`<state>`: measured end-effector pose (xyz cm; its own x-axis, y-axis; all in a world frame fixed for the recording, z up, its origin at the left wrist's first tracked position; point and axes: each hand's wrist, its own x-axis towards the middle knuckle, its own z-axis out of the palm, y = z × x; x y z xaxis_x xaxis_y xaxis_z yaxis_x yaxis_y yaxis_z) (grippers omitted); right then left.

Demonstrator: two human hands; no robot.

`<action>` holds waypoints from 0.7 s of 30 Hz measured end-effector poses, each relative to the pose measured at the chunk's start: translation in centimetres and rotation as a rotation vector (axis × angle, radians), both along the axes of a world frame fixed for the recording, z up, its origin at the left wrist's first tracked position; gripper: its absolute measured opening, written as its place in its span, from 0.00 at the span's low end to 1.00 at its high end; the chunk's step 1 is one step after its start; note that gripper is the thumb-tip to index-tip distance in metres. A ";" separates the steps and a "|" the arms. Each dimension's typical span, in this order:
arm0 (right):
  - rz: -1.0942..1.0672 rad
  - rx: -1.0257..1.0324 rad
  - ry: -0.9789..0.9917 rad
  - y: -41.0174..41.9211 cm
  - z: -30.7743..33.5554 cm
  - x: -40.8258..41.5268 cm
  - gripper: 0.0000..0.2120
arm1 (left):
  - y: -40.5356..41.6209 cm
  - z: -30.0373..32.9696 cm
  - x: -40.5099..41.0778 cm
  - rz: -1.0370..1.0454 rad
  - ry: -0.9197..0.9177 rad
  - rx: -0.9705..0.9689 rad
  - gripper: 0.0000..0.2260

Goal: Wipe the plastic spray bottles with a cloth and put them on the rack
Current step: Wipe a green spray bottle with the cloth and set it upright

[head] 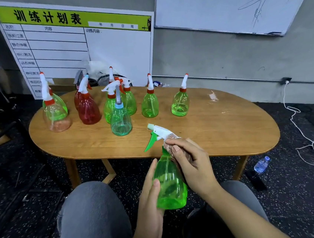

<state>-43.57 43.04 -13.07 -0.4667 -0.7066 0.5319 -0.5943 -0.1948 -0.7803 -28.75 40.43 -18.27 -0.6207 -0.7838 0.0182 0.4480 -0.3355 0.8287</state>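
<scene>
Now your left hand [150,193] grips the green bottle [169,183]; right hand [190,161] fingers [175,146] pinch the cloth [169,142] at its neck, near the desk [221,131].

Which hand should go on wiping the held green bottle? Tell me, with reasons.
Right. The right hand already presses the cloth against the neck of the green bottle, while the left hand grips its body, steadying it.

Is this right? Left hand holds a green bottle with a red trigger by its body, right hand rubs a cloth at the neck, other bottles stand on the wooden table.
Not quite: the trigger is green, on a white spray head, as the head view shows. The rest holds: the left hand holds the green bottle by its body, the right hand presses the cloth at the neck, and other bottles stand on the wooden table.
</scene>
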 end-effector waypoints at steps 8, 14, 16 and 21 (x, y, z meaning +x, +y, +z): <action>-0.009 0.089 0.398 1.6 -1.2 1.6 0.13 | -0.5 -0.3 0.1 0.089 -0.100 -0.070 0.19; 0.230 -0.033 0.884 4.7 -2.8 2.5 0.11 | 0.0 0.0 0.2 0.078 -0.054 -0.014 0.21; 0.227 -0.050 0.941 4.5 -2.5 2.0 0.11 | 0.0 0.1 0.2 0.082 -0.065 -0.008 0.22; 0.032 0.024 0.573 1.5 -0.9 0.4 0.13 | -0.3 0.3 0.0 0.113 -0.122 -0.045 0.19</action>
